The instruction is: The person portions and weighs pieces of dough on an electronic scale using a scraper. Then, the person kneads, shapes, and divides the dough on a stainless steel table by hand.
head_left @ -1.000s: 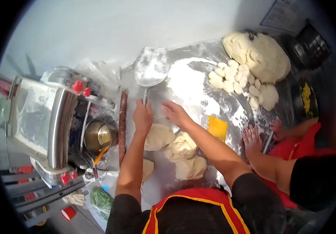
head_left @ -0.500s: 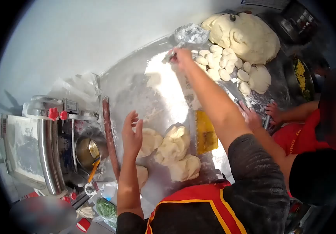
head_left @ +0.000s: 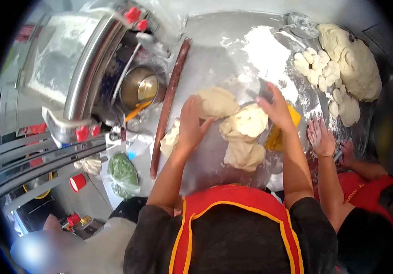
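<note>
My left hand (head_left: 192, 125) is at the left edge of a smooth, flattened dough piece (head_left: 219, 102), thumb spread from the fingers; whether it presses the dough I cannot tell. In my right hand (head_left: 276, 109) is a grey, flat dough scraper (head_left: 265, 89), partly hidden by the fingers. Just below and between the hands sits a lumpy dough piece (head_left: 244, 122), joined or touching another dough lump (head_left: 244, 155). A smaller dough piece (head_left: 170, 139) lies partly behind my left wrist.
Loose flour (head_left: 265, 45) covers the back of the metal table. A long rolling pin (head_left: 171, 105), steel pot (head_left: 141, 89) and roller machine (head_left: 87, 68) stand left. Small dough balls (head_left: 319, 68), a large dough mass (head_left: 356, 59), a scoop (head_left: 302, 25) and a co-worker's floury hand (head_left: 322, 137) are right.
My right hand has come back from the flour near the scoop to beside the dough, with the scraper. My left hand has lowered to the flattened dough piece. The view has turned.
</note>
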{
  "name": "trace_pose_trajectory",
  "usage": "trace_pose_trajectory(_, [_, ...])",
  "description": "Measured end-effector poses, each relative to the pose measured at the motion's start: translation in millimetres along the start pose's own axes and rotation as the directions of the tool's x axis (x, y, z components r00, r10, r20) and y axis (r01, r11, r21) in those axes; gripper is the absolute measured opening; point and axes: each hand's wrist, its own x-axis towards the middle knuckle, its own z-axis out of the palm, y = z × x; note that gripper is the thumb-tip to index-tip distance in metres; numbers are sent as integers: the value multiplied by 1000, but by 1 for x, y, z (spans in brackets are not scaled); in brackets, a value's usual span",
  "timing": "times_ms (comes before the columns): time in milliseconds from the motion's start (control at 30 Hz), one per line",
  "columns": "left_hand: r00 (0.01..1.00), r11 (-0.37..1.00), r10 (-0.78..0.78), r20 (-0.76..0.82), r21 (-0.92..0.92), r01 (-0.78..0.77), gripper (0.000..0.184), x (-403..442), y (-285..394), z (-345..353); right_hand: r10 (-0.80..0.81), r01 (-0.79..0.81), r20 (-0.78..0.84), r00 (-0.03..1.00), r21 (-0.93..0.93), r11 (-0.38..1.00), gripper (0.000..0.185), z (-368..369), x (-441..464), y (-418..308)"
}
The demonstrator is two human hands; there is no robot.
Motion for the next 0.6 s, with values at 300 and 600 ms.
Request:
trace_pose_trajectory(300, [974, 923, 95, 207, 349, -165, 101, 29, -5, 17, -13, 260, 404, 914, -563, 785, 94, 27, -57, -61])
trace_pose_trajectory(600, [970, 968, -165, 180, 219, 124, 64, 53, -16, 30, -539, 568, 183, 822, -333, 753, 40, 34, -60, -48])
